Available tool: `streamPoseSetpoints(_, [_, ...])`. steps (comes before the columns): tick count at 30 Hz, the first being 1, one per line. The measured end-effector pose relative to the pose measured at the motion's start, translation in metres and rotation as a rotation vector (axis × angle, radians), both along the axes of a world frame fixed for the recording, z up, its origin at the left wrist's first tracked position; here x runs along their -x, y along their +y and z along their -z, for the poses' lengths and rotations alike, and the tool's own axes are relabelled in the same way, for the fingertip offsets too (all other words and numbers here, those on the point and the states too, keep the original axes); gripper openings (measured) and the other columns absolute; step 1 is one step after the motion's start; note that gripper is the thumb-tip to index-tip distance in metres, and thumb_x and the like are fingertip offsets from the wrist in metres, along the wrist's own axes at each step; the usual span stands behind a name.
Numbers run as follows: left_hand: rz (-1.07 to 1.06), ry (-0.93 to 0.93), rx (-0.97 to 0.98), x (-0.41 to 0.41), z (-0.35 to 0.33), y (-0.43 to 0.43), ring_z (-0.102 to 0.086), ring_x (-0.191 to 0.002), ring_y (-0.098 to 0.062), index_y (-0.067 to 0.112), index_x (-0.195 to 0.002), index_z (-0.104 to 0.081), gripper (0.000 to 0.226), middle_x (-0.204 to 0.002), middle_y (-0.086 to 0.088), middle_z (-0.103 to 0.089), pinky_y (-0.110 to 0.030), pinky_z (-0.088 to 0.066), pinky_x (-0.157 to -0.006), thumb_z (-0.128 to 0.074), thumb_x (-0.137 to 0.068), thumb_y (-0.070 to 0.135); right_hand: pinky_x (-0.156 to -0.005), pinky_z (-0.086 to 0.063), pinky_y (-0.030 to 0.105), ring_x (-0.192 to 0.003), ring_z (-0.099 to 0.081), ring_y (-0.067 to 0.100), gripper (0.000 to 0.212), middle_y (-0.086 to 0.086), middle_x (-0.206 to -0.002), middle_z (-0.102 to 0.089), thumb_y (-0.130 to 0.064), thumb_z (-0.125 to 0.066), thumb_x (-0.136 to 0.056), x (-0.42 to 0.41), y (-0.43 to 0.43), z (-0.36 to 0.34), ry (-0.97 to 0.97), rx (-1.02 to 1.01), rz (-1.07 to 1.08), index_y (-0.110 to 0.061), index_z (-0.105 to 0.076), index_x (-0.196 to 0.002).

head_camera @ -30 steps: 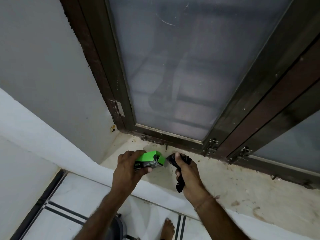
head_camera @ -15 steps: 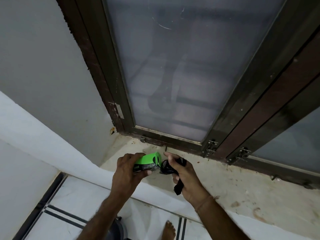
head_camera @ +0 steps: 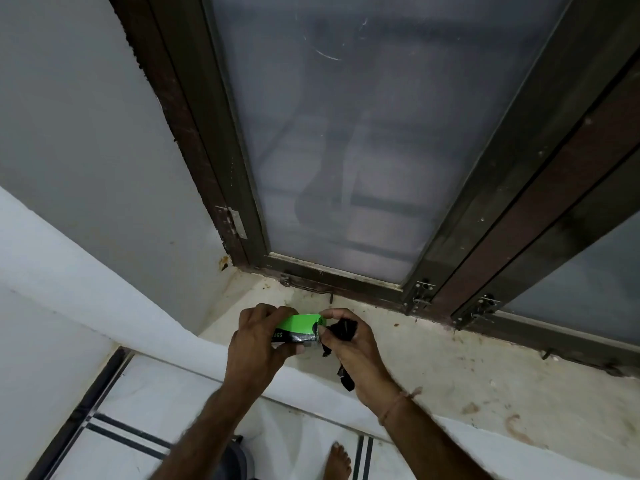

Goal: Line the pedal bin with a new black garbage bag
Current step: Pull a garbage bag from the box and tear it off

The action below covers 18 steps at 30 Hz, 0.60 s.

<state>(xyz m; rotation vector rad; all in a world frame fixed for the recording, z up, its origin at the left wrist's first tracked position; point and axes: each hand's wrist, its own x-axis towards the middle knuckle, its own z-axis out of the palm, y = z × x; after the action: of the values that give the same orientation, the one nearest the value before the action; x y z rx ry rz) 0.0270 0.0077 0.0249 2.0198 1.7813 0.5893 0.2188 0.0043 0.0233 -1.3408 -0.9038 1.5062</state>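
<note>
Far to the left of the left hand (head_camera: 258, 344) a pale wall runs down to a white-tiled floor (head_camera: 114, 455) with dark stripes. That hand is closed round a green box (head_camera: 299, 323): fingers curled over its top, thumb underneath, holding it just above the stained window sill (head_camera: 467, 368). The box has a black band along its lower side with the letters "AGS" showing.

The box's right end touches the fingertips of the right hand (head_camera: 356, 355). That hand is curled round a crumpled black garbage bag (head_camera: 341, 330) – the task's thing – bunched between the fingers and palm just beside the box. A strip of it hangs below the heel of the hand. Thumb and forefinger meet at the box's end; whether they pinch the flap or the plastic, I cannot tell. A thread band (head_camera: 398, 401) circles the right wrist.

Beyond both hands stands a dark-framed window (head_camera: 346, 150) with frosted panes and a hinge (head_camera: 237, 221) up and to the left. Below the forearms, on the floor, a bare foot (head_camera: 339, 460) shows – and, left of it, part of a grey rounded thing (head_camera: 239, 459), too hidden to name.
</note>
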Motion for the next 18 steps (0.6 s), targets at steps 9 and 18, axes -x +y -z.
streamPoseSetpoints(9, [0.018,0.167,0.052,0.016,0.024,0.021,-0.05,-0.12,-0.028,0.031,-0.135,-0.063,0.062,-0.124,-0.003,-0.06,-0.041,-0.049,-0.084,-0.084,-0.077,0.04,-0.059,-0.048,0.016,-0.075,-0.062,0.006,0.023,0.001,-0.097,-0.074,-0.018,-0.068,-0.1,-0.009,0.01,0.025,-0.024,0.176,-0.012,-0.008,-0.072,-0.12])
streamPoseSetpoints(18, [-0.017,0.295,-0.035,0.009,0.025,0.002,-0.039,-0.143,-0.041,0.025,-0.146,-0.051,0.091,-0.152,-0.014,-0.047,-0.061,-0.033,-0.112,-0.088,-0.067,0.051,-0.067,-0.049,0.04,-0.061,-0.061,0.016,0.037,0.012,-0.081,-0.064,-0.058,-0.063,-0.094,-0.013,-0.012,0.007,-0.041,0.2,-0.027,-0.025,-0.077,-0.107])
